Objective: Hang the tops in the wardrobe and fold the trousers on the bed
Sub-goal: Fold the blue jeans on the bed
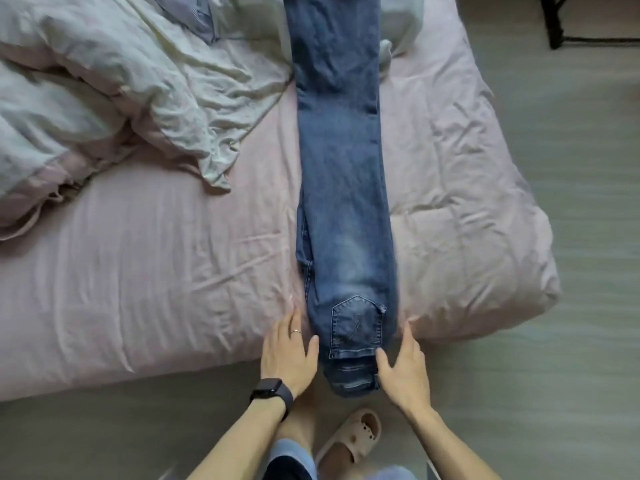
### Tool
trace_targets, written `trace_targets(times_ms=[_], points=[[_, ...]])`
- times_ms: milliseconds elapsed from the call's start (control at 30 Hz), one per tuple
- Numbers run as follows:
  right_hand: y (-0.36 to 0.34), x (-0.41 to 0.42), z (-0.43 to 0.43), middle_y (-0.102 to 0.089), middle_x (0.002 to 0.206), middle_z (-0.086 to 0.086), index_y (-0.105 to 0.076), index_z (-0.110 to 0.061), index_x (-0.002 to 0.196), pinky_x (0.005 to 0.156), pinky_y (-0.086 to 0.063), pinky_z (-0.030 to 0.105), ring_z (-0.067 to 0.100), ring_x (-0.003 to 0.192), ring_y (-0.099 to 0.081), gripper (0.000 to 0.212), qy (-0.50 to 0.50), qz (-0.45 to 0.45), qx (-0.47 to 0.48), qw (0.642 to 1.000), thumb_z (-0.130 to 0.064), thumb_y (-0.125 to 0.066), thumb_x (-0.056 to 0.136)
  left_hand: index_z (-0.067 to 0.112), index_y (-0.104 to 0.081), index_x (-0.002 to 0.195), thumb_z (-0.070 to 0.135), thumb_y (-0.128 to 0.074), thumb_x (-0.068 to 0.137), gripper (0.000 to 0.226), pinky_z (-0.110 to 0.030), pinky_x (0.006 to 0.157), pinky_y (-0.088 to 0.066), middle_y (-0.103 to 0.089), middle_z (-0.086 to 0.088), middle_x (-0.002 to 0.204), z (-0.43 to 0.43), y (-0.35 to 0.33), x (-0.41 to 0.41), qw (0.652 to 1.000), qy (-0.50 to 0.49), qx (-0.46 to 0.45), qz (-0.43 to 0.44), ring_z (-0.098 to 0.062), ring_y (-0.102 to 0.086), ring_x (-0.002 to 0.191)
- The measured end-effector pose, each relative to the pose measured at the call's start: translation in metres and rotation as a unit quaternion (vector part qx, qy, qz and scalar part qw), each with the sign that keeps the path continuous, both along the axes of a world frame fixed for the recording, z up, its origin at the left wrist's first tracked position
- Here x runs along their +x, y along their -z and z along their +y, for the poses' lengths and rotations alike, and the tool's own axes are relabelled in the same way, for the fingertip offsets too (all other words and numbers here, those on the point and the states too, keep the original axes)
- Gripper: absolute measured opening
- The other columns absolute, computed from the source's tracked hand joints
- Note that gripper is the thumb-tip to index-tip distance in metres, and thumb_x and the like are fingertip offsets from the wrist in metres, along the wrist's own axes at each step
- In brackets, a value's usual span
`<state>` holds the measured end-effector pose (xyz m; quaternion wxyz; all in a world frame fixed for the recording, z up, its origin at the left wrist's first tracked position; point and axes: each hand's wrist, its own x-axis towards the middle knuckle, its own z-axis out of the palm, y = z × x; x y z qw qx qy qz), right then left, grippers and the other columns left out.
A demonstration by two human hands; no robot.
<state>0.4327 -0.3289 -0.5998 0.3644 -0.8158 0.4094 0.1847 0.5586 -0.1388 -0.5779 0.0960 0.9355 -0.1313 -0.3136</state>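
Both left hand [287, 356] and right hand [404, 367], fingers [295, 329] spread, against jeans [343, 174]; pocket stitching [354, 328] illegible.

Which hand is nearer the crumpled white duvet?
Left. The left hand is beside the jeans on the side facing the duvet; the right hand is across the jeans.

A bed [138, 271] with a wrinkled pink sheet fills most of the frame. Blue jeans [343, 168] lie lengthwise on it, legs stacked, waistband at the bed's lower edge. A crumpled white duvet [121, 81] sits at upper left, with a blue striped cloth [204, 15] at the top.
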Motion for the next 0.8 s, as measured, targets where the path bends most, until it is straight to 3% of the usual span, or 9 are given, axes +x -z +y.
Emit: trace_targets(times_ms=[100, 333, 400, 467, 500, 667, 733, 800], points=[[-0.002, -0.018, 0.005, -0.033, 0.161, 0.004, -0.016, -0.017, 0.160, 0.113, -0.034, 0.041, 0.026, 0.146, -0.033, 0.089, 0.088, 0.029, 0.092, 0.991, -0.044, -0.066, 0.092, 0.016, -0.042, 0.148, 0.045, -0.044, 0.102, 0.055, -0.035, 0.112, -0.034, -0.043, -0.006, 0.151, 0.005, -0.006, -0.024, 0.982, -0.130, -0.061, 0.121, -0.023, -0.038, 0.138], [0.024, -0.025, 0.006, -0.032, 0.161, 0.006, -0.019, -0.015, 0.160, 0.115, -0.035, 0.040, 0.027, 0.145, -0.037, 0.105, 0.119, 0.064, 0.209, 0.969, -0.037, -0.083, 0.079, 0.017, -0.027, 0.156, 0.041, -0.071, 0.088, 0.084, -0.035, 0.111, -0.038, -0.037, -0.006, 0.157, 0.010, 0.033, -0.039, 0.926, -0.235, -0.082, 0.284, -0.025, -0.042, 0.140], [0.037, -0.020, 0.002, -0.048, 0.151, 0.005, -0.032, -0.014, 0.154, 0.104, -0.046, 0.033, 0.016, 0.128, -0.056, 0.095, 0.155, 0.040, 0.254, 0.954, -0.026, -0.087, 0.077, 0.016, -0.024, 0.157, 0.038, -0.076, 0.085, 0.092, -0.035, 0.110, -0.037, -0.034, -0.004, 0.159, 0.008, 0.050, -0.037, 0.912, -0.255, -0.098, 0.305, -0.025, -0.041, 0.141], [0.048, -0.016, 0.000, -0.064, 0.126, -0.004, -0.046, -0.020, 0.139, 0.075, -0.052, 0.013, -0.006, 0.092, -0.067, 0.077, 0.180, 0.001, 0.286, 0.941, -0.013, -0.088, 0.075, 0.015, -0.023, 0.157, 0.035, -0.079, 0.084, 0.094, -0.036, 0.112, -0.038, -0.035, -0.004, 0.158, 0.005, 0.066, -0.035, 0.902, -0.266, -0.123, 0.317, -0.025, -0.040, 0.141], [0.057, -0.019, 0.002, -0.066, 0.117, -0.008, -0.048, -0.021, 0.135, 0.067, -0.051, 0.009, -0.008, 0.084, -0.067, 0.075, 0.192, -0.012, 0.297, 0.935, -0.010, -0.088, 0.073, 0.015, -0.026, 0.156, 0.034, -0.079, 0.084, 0.092, -0.037, 0.113, -0.038, -0.038, -0.003, 0.157, 0.007, 0.074, -0.038, 0.898, -0.266, -0.133, 0.324, -0.024, -0.042, 0.140], [0.065, -0.027, 0.004, -0.070, 0.116, -0.004, -0.052, -0.020, 0.132, 0.080, -0.056, 0.027, 0.011, 0.099, -0.069, 0.077, 0.243, -0.050, 0.341, 0.907, -0.006, -0.090, 0.067, 0.027, -0.051, 0.134, 0.042, -0.078, 0.082, 0.060, -0.026, 0.099, -0.039, -0.059, 0.009, 0.131, 0.021, 0.078, -0.057, 0.898, -0.256, -0.165, 0.317, -0.015, -0.052, 0.125], [0.057, -0.031, 0.004, -0.071, 0.119, -0.001, -0.055, -0.018, 0.133, 0.091, -0.057, 0.037, 0.019, 0.104, -0.071, 0.082, 0.243, -0.053, 0.366, 0.897, -0.007, -0.093, 0.061, 0.023, -0.054, 0.132, 0.042, -0.077, 0.080, 0.060, -0.031, 0.105, -0.040, -0.060, 0.005, 0.132, 0.024, 0.067, -0.064, 0.888, -0.270, -0.187, 0.322, -0.016, -0.053, 0.124], [0.053, -0.034, 0.003, -0.071, 0.121, 0.002, -0.057, -0.015, 0.132, 0.098, -0.054, 0.043, 0.022, 0.106, -0.071, 0.088, 0.241, -0.049, 0.389, 0.888, -0.013, -0.095, 0.053, 0.020, -0.055, 0.122, 0.037, -0.074, 0.072, 0.056, -0.043, 0.108, -0.044, -0.062, -0.004, 0.130, 0.019, 0.062, -0.070, 0.851, -0.327, -0.226, 0.344, -0.023, -0.059, 0.122]])
